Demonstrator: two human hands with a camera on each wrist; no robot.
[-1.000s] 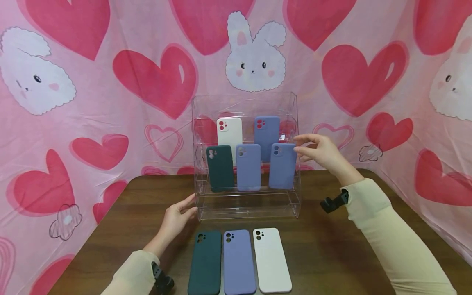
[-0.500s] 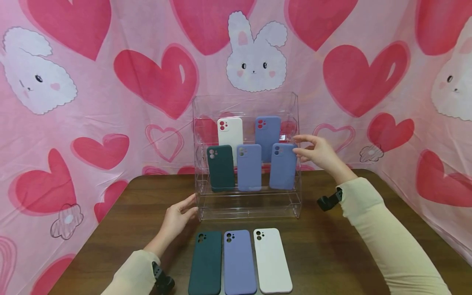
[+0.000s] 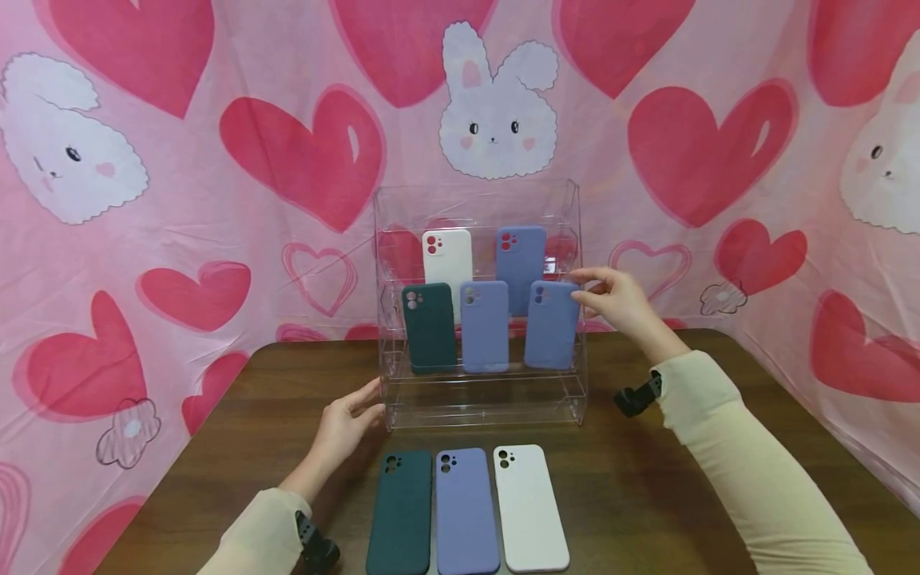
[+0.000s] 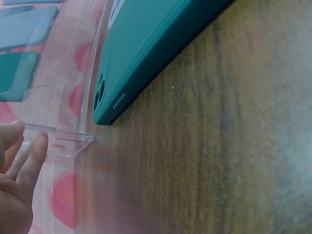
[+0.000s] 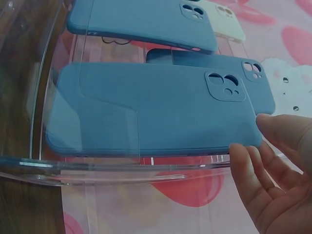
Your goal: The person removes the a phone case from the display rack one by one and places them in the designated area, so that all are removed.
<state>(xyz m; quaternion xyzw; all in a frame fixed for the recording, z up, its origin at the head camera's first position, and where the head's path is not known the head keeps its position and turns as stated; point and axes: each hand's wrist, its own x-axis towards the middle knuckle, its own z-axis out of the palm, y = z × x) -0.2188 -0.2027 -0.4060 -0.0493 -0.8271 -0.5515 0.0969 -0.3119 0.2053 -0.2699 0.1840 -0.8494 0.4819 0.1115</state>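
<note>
My right hand (image 3: 620, 302) pinches the upper right corner of a periwinkle-blue phone case (image 3: 549, 326), which stands upright at the right of the middle tier of a clear acrylic display stand (image 3: 483, 415). In the right wrist view, thumb and fingertips meet at that case's corner, beside its camera cutout. Left of it on the tier are another periwinkle case (image 3: 485, 327) and a dark green case (image 3: 431, 329). A white case (image 3: 447, 255) and a periwinkle case (image 3: 521, 255) stand one tier higher. My left hand (image 3: 343, 427) touches the stand's lower left side with its fingertips extended.
Before the stand, a dark green case (image 3: 399, 515), a purple case (image 3: 467, 515) and a white case (image 3: 530, 511) lie in a row on the brown wooden table (image 3: 647, 495). A pink heart-and-rabbit cloth (image 3: 302, 48) hangs behind and at the sides.
The pinched phone case has sunk slightly in its tier. My right forearm has shifted a little to the left, while my left hand and the other cases stay where they were.
</note>
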